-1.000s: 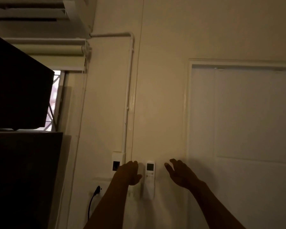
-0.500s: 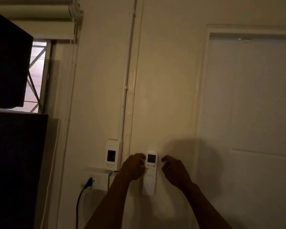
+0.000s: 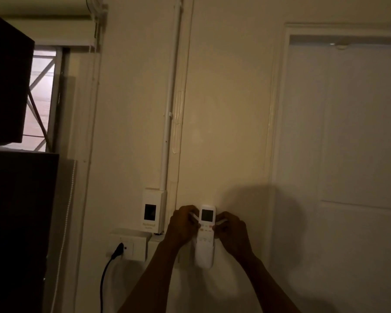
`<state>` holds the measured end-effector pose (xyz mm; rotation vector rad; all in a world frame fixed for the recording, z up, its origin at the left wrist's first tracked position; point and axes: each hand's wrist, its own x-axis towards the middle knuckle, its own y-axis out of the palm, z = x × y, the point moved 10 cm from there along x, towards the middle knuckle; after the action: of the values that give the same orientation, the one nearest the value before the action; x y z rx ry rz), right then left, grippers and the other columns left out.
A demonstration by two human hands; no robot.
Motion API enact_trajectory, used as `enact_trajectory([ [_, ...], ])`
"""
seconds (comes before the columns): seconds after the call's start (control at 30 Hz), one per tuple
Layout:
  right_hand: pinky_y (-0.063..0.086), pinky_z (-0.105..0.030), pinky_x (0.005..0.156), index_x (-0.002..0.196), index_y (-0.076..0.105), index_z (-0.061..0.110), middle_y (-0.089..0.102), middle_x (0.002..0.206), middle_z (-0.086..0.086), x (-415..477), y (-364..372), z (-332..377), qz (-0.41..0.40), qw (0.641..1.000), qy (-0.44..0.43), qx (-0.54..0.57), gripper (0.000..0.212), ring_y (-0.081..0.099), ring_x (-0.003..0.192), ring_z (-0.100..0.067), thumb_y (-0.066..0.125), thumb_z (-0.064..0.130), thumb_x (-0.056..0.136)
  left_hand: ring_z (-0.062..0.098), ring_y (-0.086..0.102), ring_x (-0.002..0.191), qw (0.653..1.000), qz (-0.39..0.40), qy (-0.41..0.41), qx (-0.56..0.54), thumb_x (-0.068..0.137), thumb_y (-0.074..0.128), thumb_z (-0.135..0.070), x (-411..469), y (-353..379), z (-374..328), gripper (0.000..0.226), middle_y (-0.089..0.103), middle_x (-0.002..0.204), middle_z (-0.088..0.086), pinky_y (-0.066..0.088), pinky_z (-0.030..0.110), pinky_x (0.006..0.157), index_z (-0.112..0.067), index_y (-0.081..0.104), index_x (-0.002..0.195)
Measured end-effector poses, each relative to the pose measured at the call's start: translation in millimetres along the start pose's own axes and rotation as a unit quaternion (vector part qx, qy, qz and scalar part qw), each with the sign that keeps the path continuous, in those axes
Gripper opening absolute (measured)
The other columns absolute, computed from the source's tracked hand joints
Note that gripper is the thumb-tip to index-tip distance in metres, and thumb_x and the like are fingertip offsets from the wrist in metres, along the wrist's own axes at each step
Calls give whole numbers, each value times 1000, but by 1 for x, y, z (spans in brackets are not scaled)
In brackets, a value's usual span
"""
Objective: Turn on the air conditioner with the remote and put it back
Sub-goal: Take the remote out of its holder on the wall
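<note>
A white air-conditioner remote (image 3: 206, 231) with a small dark display stands upright in a white holder (image 3: 204, 258) fixed to the cream wall, low in the middle of the view. My left hand (image 3: 182, 227) touches the remote's left edge with its fingertips. On the other side, my right hand (image 3: 231, 231) pinches the right edge. Both hands grip the upper half of the remote, and its lower half sits inside the holder. The air conditioner itself is out of view.
A white wall box with a dark window (image 3: 151, 212) and a socket with a black plug and cable (image 3: 120, 250) sit left of the remote. Dark cabinets (image 3: 14, 199) fill the left side. A white door (image 3: 348, 143) stands at the right.
Both hands have closed in from either side and now grip the remote. The view has tilted down, so the air conditioner at the top left has left the frame.
</note>
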<state>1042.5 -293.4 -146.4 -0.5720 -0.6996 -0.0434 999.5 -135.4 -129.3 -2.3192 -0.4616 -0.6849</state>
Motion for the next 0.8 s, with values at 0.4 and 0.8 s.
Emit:
enact_trajectory([
  [0.4, 60, -35, 69, 88, 66, 16, 72, 84, -3, 17, -48, 69, -89, 993, -68, -37, 7, 66, 74, -14, 65, 17, 82, 15, 70, 91, 990, -122, 12, -69, 82, 64, -16, 18, -45, -33, 21, 74, 104, 6, 60, 28, 80, -12, 74, 100],
  [0.8, 58, -28, 65, 94, 65, 5, 73, 95, -10, 12, -96, 140, -125, 988, -79, 47, 15, 70, 84, -23, 67, 16, 83, 14, 66, 89, 987, -74, 69, -128, 82, 64, -5, -3, -101, -106, 47, 73, 109, 13, 55, 44, 90, -17, 58, 128],
])
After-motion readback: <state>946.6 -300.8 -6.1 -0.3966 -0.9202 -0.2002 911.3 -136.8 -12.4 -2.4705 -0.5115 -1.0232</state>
